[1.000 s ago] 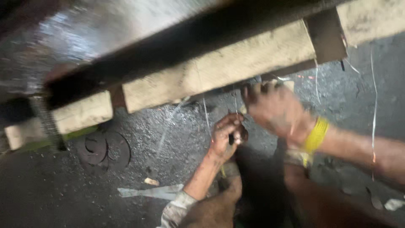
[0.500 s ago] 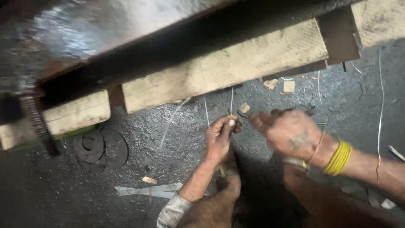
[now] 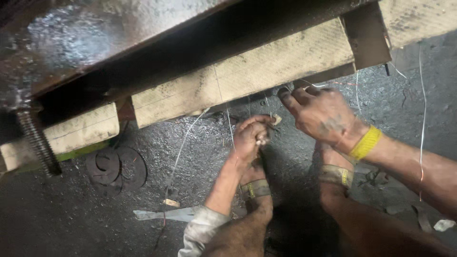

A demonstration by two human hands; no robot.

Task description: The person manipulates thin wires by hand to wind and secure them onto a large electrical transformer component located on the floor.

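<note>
The left hand (image 3: 251, 135) is closing its fingers (image 3: 257, 124) over something too small to make out; the right hand's (image 3: 325, 115) fingertips are disappearing under the wooden beam (image 3: 238, 81). The threaded rod (image 3: 38, 143) is running off behind dark metal, and both forearms are leaving the frame

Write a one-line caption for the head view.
Both hands, left hand and right hand, work thin wire under a wooden plank.

Hands (image 3: 252, 138) (image 3: 323, 114) below beam (image 3: 247, 76); washers (image 3: 116, 169) left (on floor).
</note>
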